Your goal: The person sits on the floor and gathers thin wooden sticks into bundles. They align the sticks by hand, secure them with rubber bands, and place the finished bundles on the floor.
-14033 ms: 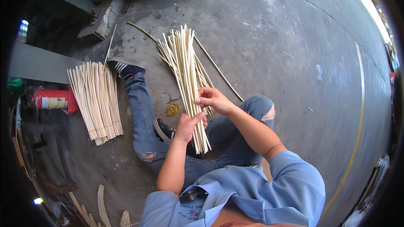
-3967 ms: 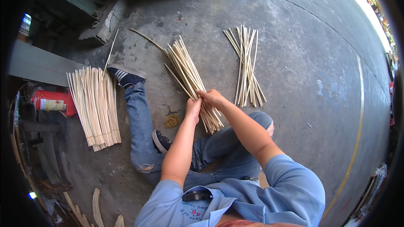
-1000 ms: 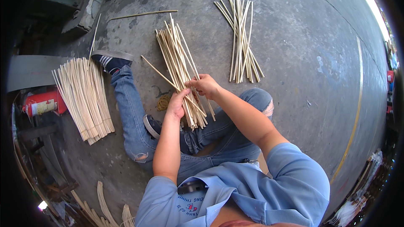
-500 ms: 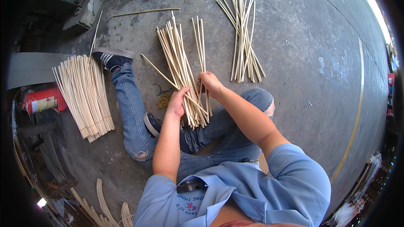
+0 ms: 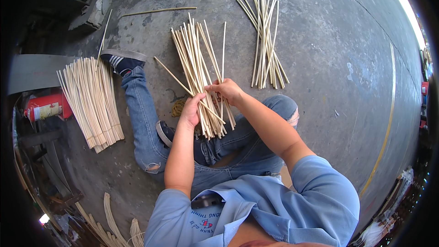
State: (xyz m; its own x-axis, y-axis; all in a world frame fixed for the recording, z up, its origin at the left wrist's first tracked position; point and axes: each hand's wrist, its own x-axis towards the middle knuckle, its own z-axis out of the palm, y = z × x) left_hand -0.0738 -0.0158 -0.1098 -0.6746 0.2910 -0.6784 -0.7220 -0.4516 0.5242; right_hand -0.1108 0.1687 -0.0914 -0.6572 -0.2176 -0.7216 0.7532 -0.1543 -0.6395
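Observation:
My left hand (image 5: 191, 110) is closed around a bundle of thin pale sticks (image 5: 187, 52), which look like rattan or wood, upright over my lap. One stick (image 5: 170, 73) crosses the bundle at a slant under that hand's thumb. My right hand (image 5: 227, 91) grips a few separate sticks (image 5: 223, 52) close to the bundle's right side, its thumb and forefinger reaching to the bundle. Some of those sticks lean left against the bundle, while one stands apart. The right hand's lower fingers are partly hidden behind sticks.
A loose crossed pile of sticks (image 5: 264, 41) lies on the floor at far right. Left of my foot stands a large tied bundle (image 5: 93, 105), beside a red fire extinguisher (image 5: 45, 107). A single stick (image 5: 157, 11) lies beyond, and rubber bands (image 5: 178, 108) near my shoe.
My right hand has moved left to the bundle. The sticks in it have spread apart, some now leaning toward the bundle. My left hand has hardly moved.

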